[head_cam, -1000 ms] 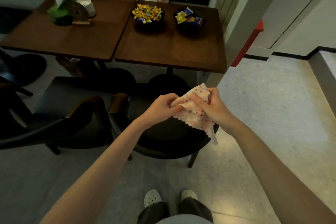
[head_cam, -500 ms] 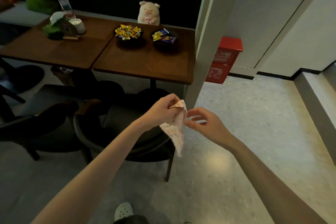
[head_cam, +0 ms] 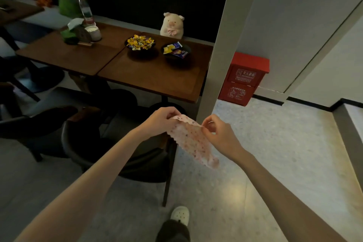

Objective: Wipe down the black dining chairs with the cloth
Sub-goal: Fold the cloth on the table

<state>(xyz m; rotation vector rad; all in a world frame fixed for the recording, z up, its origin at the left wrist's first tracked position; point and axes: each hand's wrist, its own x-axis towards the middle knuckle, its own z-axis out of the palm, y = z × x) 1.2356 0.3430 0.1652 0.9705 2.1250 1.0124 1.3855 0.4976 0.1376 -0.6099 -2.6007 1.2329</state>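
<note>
A pink dotted cloth is stretched between my two hands above the right edge of a black dining chair. My left hand pinches its top left corner. My right hand pinches the top right edge with thumb and fingers. The rest of the cloth hangs down towards the floor. A second black chair stands to the left, tucked half under the table.
Two brown tables carry bowls of sweets, a bottle and a plush pig. A white pillar rises right of the table. A red box stands against the wall. My shoe is on the speckled floor.
My right hand, free half a second ago, has taken hold of the cloth's edge and pulled it open. The view has tilted up and shifted right.
</note>
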